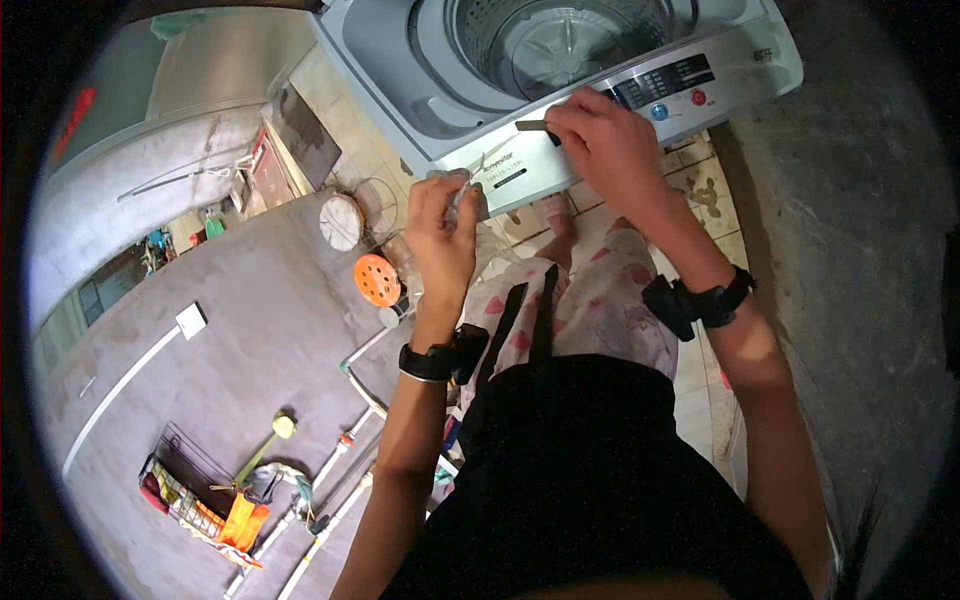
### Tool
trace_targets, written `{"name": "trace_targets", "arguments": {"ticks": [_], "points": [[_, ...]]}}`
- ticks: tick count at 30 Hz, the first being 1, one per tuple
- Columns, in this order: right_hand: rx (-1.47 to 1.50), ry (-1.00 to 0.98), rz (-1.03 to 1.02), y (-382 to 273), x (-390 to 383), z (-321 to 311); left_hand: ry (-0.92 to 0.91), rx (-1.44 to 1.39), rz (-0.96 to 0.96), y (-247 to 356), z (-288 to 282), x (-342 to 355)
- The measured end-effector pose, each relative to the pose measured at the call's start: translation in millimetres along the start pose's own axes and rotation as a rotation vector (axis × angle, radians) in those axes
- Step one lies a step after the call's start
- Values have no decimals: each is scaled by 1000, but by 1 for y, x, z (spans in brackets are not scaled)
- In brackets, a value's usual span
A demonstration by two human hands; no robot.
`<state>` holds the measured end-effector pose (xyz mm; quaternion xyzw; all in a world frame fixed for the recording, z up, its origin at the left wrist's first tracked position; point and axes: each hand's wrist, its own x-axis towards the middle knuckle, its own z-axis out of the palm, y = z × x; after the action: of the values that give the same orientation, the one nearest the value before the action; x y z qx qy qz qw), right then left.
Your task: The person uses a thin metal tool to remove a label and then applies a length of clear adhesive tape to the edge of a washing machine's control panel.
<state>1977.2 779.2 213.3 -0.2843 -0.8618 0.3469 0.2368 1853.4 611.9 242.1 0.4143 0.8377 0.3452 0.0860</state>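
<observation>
In front of me stands a grey top-loading washing machine with its drum uncovered. My left hand is at the machine's front left edge, its fingers closed on crumpled clear plastic. Some see-through film seems to hang below that hand. Over the front panel, my right hand pinches a small dark brown flat strip, which points left. Its exact kind cannot be made out. The right fingers are close to the control panel with its blue and red buttons.
Left of me, an orange perforated round seat and a round pale-topped object stand by the grey wall. White pipes run along this wall, near a hanging basket. My legs are close to the machine's front.
</observation>
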Motion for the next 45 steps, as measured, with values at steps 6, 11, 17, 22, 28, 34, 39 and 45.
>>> {"name": "trace_targets", "arguments": {"ticks": [6, 11, 17, 22, 28, 34, 39, 45], "points": [[-176, -138, -211, 12, 28, -7, 21, 12, 46, -4, 0, -2], [-261, -363, -294, 3, 55, -16, 14, -62, -71, -2, -1, -5], [-162, -354, -444, 7, 72, -11, 11, -53, -60, 7, -1, 4], [-220, -513, -468, 4, 79, -12, 0, -82, 58, 15, 16, 25], [-219, -484, -315, 0, 58, -12, -53, -123, -19, 16, 28, 33], [-120, -431, -125, -2, 39, -12, -70, -60, 78, 17, 30, 38], [78, -245, 18, 10, 21, -18, -121, 148, 155, 24, 34, 44], [335, -162, 213, 14, -6, -23, -183, 391, 214, 25, 39, 42]]}}
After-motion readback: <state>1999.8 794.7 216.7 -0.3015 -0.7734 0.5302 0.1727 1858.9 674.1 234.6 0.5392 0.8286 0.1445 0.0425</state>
